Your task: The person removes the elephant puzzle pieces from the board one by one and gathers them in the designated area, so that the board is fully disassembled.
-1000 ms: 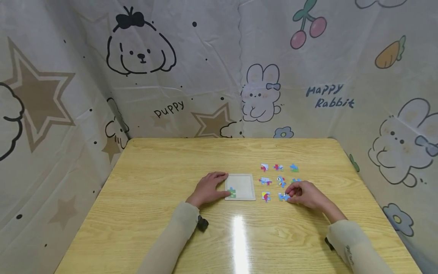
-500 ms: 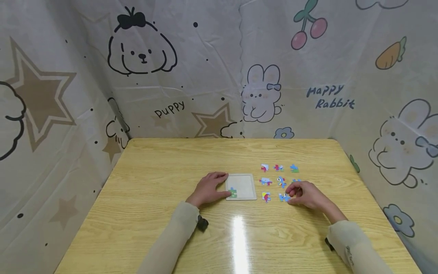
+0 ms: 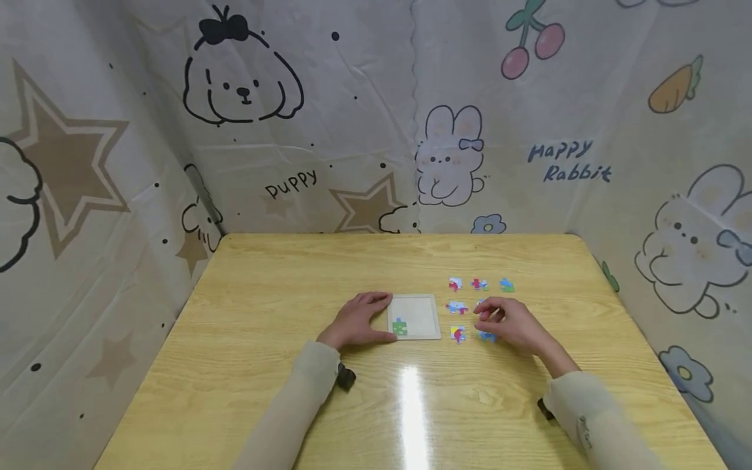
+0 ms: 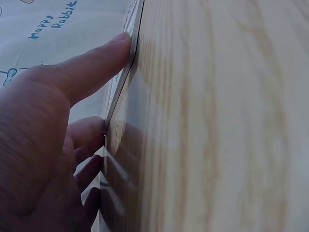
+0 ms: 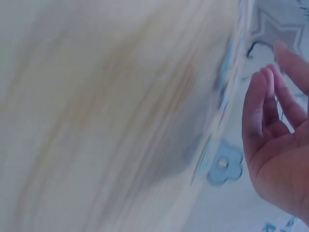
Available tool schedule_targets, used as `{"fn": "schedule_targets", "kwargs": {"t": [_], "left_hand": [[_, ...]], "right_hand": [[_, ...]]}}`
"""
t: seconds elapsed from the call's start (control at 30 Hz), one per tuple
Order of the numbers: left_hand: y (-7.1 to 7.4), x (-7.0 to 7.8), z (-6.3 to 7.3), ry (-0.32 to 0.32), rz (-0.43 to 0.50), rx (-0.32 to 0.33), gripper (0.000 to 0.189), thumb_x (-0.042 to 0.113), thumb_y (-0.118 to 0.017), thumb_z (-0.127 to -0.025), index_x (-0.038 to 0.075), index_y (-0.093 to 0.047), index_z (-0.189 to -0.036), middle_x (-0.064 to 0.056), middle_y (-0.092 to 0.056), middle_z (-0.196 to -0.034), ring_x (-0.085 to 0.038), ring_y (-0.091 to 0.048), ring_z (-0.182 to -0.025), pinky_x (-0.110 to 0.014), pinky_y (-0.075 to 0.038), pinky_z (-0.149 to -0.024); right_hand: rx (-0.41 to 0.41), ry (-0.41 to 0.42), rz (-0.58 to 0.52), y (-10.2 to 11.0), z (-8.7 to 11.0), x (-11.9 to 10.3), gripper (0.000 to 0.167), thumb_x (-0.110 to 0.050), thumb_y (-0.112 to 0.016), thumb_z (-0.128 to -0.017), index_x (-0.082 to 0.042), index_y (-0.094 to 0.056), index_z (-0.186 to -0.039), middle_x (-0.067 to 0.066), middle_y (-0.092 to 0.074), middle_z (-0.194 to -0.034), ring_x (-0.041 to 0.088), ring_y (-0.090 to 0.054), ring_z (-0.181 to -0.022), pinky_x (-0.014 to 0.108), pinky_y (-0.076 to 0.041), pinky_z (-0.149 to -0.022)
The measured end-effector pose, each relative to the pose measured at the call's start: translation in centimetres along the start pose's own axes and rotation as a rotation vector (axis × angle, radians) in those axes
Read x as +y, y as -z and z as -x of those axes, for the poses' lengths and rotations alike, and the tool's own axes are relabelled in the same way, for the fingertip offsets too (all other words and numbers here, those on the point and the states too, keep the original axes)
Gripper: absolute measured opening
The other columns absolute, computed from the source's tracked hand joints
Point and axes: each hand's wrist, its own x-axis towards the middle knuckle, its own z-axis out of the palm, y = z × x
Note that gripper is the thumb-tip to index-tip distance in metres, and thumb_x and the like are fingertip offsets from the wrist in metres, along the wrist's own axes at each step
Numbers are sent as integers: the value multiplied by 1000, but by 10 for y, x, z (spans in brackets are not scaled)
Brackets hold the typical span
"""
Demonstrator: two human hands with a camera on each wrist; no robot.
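Note:
My left hand (image 3: pixel 360 320) rests at the left side of a pale square puzzle tray (image 3: pixel 418 334), thumb at the near corner and fingers at the far one. In the left wrist view, the thumb and the extended fingers touch the tray's edge. Inside the tray, a green puzzle piece (image 3: pixel 399 327) lies at the near left. My right hand (image 3: pixel 511 321) hovers over the loose puzzle pieces, nothing visible in its fingers. It partly covers a blue puzzle piece (image 3: pixel 487 335). The parrot piece behind it is mostly hidden.
Left of the right hand lie a yellow-and-red piece (image 3: pixel 457 333) and a pale blue-and-red piece (image 3: pixel 456 307). The back row has a red-and-white piece (image 3: pixel 455 283), a red-and-blue piece (image 3: pixel 479 284) and a blue-and-green piece (image 3: pixel 507 284). Printed cloth (image 3: pixel 352 143) surrounds the wooden table (image 3: pixel 282 274).
My right hand has moved left and slightly away from me, from beside the near blue piece to over the middle row. The left hand stays at the tray.

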Motion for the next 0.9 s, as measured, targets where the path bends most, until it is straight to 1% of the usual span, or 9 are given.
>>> {"fn": "schedule_targets", "kwargs": {"t": [0.1,0.23,0.33,0.5,0.63,0.77,0.9], "left_hand": [[2,1,1,0,-1,-10,99,66,-74,-85,25,-30,-164,4,-30,-169,-25,-26,-157,-52,-24,-127],[2,1,2,1,0,-18,100,65,-75,-85,25,-29,-165,4,-30,-170,-25,-25,-157,-53,-24,-127],[2,2,3,4,5,-23,100,65,-75,-85,26,-30,-165,5,-30,-169,-26,-25,-157,-53,-23,-127],[1,2,4,7,14,-21,99,68,-74,-85,27,-31,-164,6,-31,-169,-26,-26,-157,-55,-24,-127],[0,0,3,9,12,-19,99,68,-73,-85,27,-31,-164,7,-30,-169,-26,-25,-157,-55,-24,-127],[-1,-4,1,0,-3,-12,100,70,-71,-85,27,-29,-165,6,-29,-170,-25,-25,-157,-54,-23,-127],[-1,-5,0,-1,-3,-12,101,71,-71,-85,27,-29,-165,6,-28,-170,-25,-25,-157,-53,-23,-127]], "right_hand": [[-12,13,-43,-14,-10,-14,27,-15,-75,-96,1,-70,-118,10,-66,-100,20,-60,-80,30,-58,-61],[-27,50,-51,-34,-24,-33,25,-14,-76,-95,0,-71,-116,8,-67,-98,20,-62,-82,27,-56,-63],[-41,71,-55,-49,-32,-45,26,-14,-77,-94,-1,-72,-115,8,-68,-98,19,-63,-83,26,-54,-62],[-94,47,-88,-73,-43,-59,27,-11,-77,-93,1,-72,-117,9,-68,-99,16,-63,-78,29,-57,-59],[-123,32,-59,-88,-52,-68,28,-10,-78,-91,0,-72,-117,8,-69,-98,14,-64,-79,29,-58,-60],[-98,18,3,-97,-58,-74,26,-10,-81,-88,-3,-74,-112,5,-70,-95,14,-64,-83,26,-56,-65],[-84,-7,48,-102,-62,-77,23,-11,-83,-87,-6,-76,-108,2,-69,-92,14,-62,-82,27,-53,-70]]}}
